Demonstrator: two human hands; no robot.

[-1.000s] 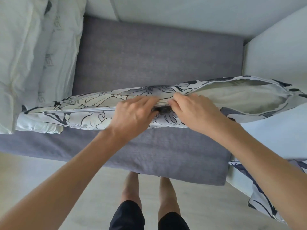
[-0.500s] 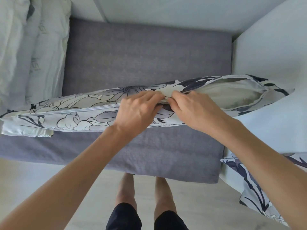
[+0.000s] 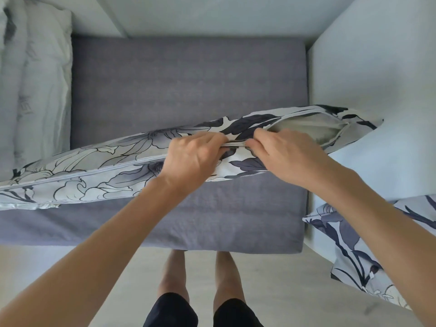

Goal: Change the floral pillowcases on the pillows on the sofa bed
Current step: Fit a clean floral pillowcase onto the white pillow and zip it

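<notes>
On the grey sofa bed (image 3: 188,90) lies the pillow in its floral pillowcase (image 3: 94,171), long side toward the person. Its zipper seam runs along the top edge. A second ago the open gap at the right end was much longer; now only a short gap (image 3: 309,131) shows the white pillow inside. The zip is nearly closed, so this pillow looks almost done. The left hand (image 3: 193,159) pinches the seam, and the right hand (image 3: 285,152) pinches it just beside, fingers curled tight. Another floral pillow (image 3: 349,244) sits lower right. White bedding (image 3: 35,90) is piled on the left.
</notes>
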